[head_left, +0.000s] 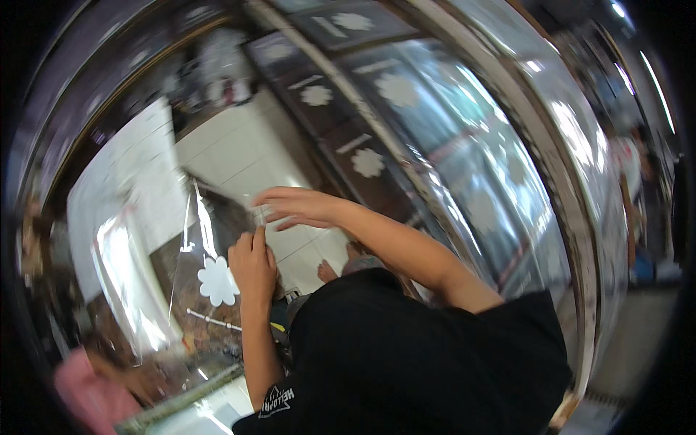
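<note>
My left hand is closed on the edge of a clear plastic bag that carries a white flower-shaped sticker. My right hand hovers just above it, blurred, with its fingers stretched out toward the left over the bag's upper edge. Nothing shows inside that hand. Both arms are bare, and my black shirt fills the lower right of the view.
A curved glass display case runs up the right side, with dark trays bearing white flower-shaped labels. White floor tiles and my bare foot lie below. Another person stands far right. A blurred pink shape sits lower left.
</note>
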`<move>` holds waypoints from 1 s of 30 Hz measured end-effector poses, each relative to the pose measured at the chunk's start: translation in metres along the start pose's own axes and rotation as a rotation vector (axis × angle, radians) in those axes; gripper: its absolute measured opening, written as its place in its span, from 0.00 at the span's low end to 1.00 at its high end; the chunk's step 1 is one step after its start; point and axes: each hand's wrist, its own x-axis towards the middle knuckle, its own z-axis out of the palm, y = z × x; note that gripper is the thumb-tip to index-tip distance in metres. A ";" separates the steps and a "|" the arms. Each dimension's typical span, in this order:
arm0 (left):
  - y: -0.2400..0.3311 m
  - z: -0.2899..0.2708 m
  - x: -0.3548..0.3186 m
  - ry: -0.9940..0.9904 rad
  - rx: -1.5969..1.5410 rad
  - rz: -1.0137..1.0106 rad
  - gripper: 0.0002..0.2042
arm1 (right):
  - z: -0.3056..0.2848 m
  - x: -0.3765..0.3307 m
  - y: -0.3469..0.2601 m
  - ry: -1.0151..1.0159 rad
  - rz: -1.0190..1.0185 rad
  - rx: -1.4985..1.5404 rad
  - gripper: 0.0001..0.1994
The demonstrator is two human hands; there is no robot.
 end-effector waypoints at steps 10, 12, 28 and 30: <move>0.081 0.013 0.000 -0.141 -0.206 0.349 0.21 | -0.035 -0.028 -0.013 0.290 -0.199 -0.489 0.16; 0.094 0.011 0.003 -0.111 -0.304 0.379 0.21 | -0.044 -0.067 -0.027 0.390 -0.194 -0.561 0.16; 0.053 0.086 0.001 -0.307 -0.439 0.124 0.14 | -0.082 -0.441 0.046 1.687 -0.485 -0.030 0.30; 0.043 0.105 -0.002 -0.367 -0.436 0.105 0.13 | -0.080 -0.464 0.078 1.755 -0.534 0.070 0.30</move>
